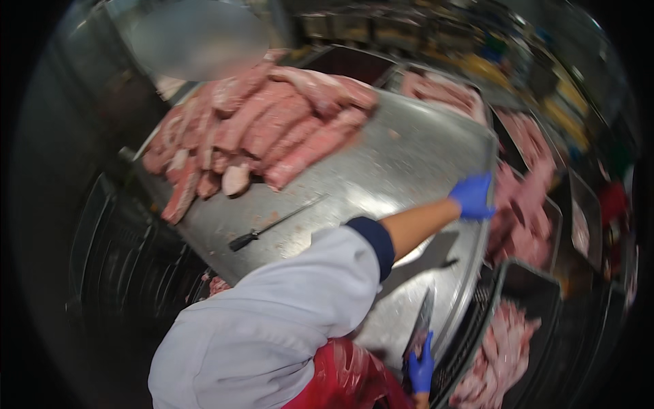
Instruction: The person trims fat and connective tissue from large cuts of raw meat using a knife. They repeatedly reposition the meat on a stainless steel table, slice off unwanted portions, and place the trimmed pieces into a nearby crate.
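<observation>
My left arm, in a white sleeve with a dark cuff, reaches across the metal table [402,163] to its right edge. At that edge my left hand [472,196], in a blue glove, is open with its fingers stretched out, somewhat blurred. Just beyond it, pink strips of meat [528,211] hang over and lie in a bin. Low in the view, my gloved right hand [421,368] is closed around a knife [424,317], its blade pointing away from me over the table. A sharpening steel with a black handle [244,240] lies on the table.
Long pieces of meat [272,123] are heaped on the table's far left. More meat fills a tray [443,92] beyond the far edge. A grey bin [531,279] with pale trimmings [501,354] stands at lower right. A blurred person [197,41] is at the far left.
</observation>
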The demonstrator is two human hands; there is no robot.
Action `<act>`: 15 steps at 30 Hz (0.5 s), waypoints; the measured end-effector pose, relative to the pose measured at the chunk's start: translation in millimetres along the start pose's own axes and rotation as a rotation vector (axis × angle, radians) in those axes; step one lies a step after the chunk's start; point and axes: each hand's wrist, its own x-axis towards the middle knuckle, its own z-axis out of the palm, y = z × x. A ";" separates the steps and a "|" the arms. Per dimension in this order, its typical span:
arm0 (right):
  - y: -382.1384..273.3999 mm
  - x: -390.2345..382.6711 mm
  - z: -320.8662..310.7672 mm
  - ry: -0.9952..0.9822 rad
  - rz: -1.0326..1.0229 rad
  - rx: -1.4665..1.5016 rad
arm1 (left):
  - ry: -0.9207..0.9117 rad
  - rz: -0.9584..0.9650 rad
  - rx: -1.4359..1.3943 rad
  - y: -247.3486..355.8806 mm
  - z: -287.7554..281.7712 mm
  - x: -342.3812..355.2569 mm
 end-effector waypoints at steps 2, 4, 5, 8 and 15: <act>23.9 6.7 14.0 0.027 -0.032 0.130 | -0.200 -0.079 0.157 -68.0 -28.4 -94.0; -20.3 3.4 21.4 -0.115 0.160 0.123 | -0.094 -0.400 0.135 -198.8 -59.0 -212.9; -19.9 13.0 29.8 -0.128 0.127 0.131 | 0.088 -0.464 0.431 -244.6 -72.2 -292.7; -12.5 53.0 57.7 -0.141 0.079 0.149 | -0.106 -0.944 0.596 -253.9 -179.0 -426.1; -41.0 141.3 138.5 -0.274 -0.082 -0.093 | 0.080 -0.983 0.540 -271.6 -263.3 -618.7</act>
